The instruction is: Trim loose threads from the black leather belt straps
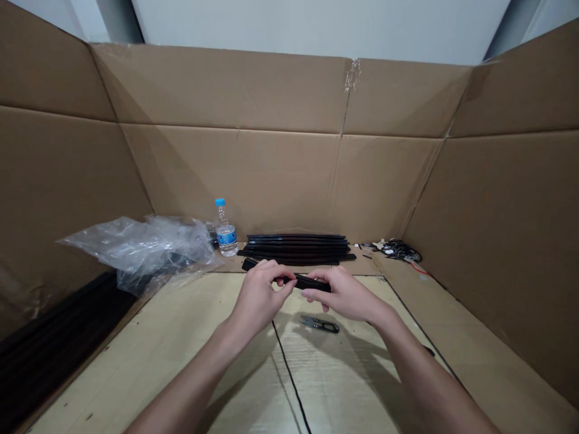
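Between my two hands is a dark flat strip, raised above the table and slanting down slightly to the right. My left hand pinches it near the middle, thumb and forefinger together. Around its right end my right hand is closed. From below my left hand a thin black cord runs down to the near edge of the view; its upper end is hidden by the hand. Thread snips with a black handle lie on the table under my right hand.
Behind my hands lies a stack of dark strips. Left of it stand a water bottle and a crumpled clear plastic bag. More long dark strips lie far left. Tangled black cords sit back right. Cardboard walls enclose the table.
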The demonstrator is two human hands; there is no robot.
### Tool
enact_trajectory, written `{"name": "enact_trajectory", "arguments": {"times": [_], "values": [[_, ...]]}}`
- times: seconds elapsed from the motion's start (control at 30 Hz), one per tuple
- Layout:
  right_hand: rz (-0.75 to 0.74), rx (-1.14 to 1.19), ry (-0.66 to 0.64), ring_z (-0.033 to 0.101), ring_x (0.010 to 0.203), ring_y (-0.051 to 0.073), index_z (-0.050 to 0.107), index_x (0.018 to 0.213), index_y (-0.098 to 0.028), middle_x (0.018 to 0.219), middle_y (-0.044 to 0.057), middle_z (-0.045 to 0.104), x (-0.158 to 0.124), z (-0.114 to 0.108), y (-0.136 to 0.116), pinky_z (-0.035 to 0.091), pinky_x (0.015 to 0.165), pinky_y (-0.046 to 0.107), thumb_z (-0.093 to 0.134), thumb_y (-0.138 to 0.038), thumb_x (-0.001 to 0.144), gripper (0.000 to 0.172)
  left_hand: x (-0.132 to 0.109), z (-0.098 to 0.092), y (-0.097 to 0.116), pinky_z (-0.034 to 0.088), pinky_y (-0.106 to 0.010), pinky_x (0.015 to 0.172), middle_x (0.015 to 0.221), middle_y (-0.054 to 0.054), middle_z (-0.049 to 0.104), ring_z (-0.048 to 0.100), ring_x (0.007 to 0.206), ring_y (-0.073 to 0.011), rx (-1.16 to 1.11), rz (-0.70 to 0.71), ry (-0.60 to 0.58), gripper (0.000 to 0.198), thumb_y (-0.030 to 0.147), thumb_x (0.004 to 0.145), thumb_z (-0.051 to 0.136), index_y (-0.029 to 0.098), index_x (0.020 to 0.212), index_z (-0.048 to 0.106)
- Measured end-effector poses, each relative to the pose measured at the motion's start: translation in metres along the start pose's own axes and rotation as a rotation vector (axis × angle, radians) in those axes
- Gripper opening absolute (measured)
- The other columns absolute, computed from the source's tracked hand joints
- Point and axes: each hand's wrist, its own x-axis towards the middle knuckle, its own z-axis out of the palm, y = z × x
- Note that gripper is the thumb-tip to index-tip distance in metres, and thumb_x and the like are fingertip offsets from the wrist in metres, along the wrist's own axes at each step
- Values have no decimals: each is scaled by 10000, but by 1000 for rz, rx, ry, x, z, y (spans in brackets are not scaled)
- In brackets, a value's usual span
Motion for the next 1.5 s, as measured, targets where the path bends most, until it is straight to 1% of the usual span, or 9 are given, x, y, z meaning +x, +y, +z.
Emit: {"name": "enact_trajectory", "arguments": {"times": [0.2,0.37,0.57,1.0,1.2,1.5], "values": [[14,-11,3,609,573,137,663,935,-173,832,30,696,0,0,0,420,626,245,580,-379,882,229,0,0,0,429,-276,626,697,-13,670,593,684,-166,23,18,-6,129,78,757,646,187,713,698],[15,-21,5,616,590,148,665,934,-176,815,29,700,0,0,0,427,640,253,574,-384,885,232,-1,0,0,428,-272,622,697,-19,672,597,691,-171,30,33,0,137,64,753,645,181,702,694],[6,-34,3,603,565,134,671,943,-175,882,39,709,0,1,1,430,626,250,569,-363,889,220,-1,1,-2,421,-268,620,684,-13,665,589,680,-164,35,58,2,129,59,748,659,175,706,695],[-3,-69,17,624,571,145,692,984,-198,929,47,728,-1,2,0,440,645,262,558,-386,896,247,-1,1,-2,419,-264,619,681,-13,660,591,680,-162,39,69,-1,140,35,735,664,167,698,691],[-11,-91,41,656,650,181,709,999,-213,896,47,738,0,3,2,440,683,280,559,-426,885,285,-1,2,-1,419,-268,622,675,-16,658,588,674,-163,33,60,-4,136,31,733,666,159,695,694],[-23,-118,65,636,595,152,701,951,-213,861,21,729,0,4,4,433,705,275,559,-419,892,257,-1,2,-1,421,-263,616,675,-13,662,593,672,-160,38,61,-4,139,31,725,675,164,692,693]]}}
